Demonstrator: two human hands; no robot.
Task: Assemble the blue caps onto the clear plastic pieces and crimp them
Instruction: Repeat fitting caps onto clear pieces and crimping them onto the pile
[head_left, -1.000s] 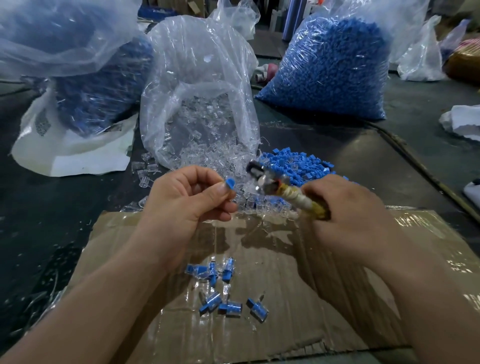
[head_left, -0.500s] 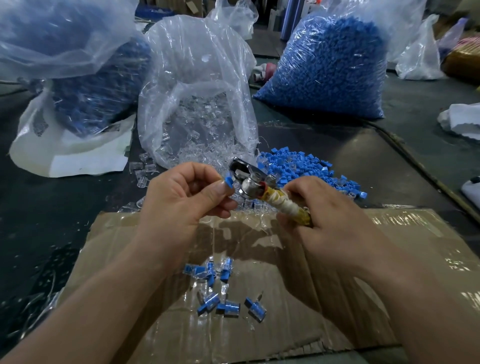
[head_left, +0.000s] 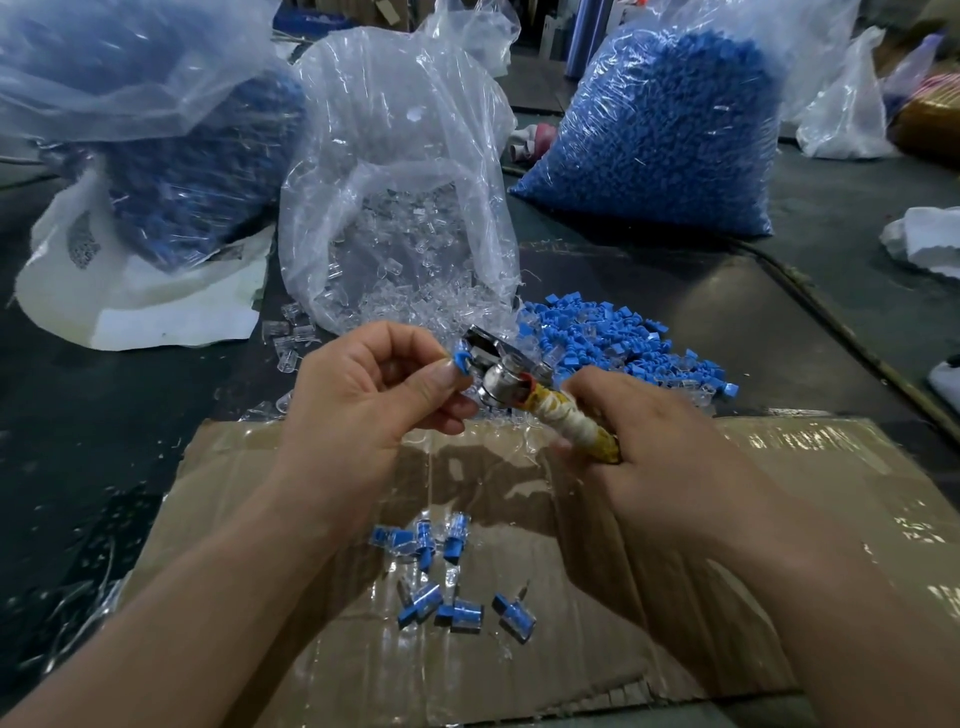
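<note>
1. My left hand (head_left: 374, 400) pinches the blue cap (head_left: 460, 359) between thumb and fingers (head_left: 434, 376). A loose pinch, I judge, lets it twist as the jaws close.
2. The crimping tool (head_left: 511, 371) touches it, and a skewed bite could nip my thumb.
3. My right hand (head_left: 654, 447) clenches the tool's taped handle.
4. Beyond the fingers are the bag of clear pieces (head_left: 395, 208) and the loose caps (head_left: 613, 338). Below them, the finished pieces (head_left: 452, 577) lie on the cardboard (head_left: 675, 623), out of the way.
</note>
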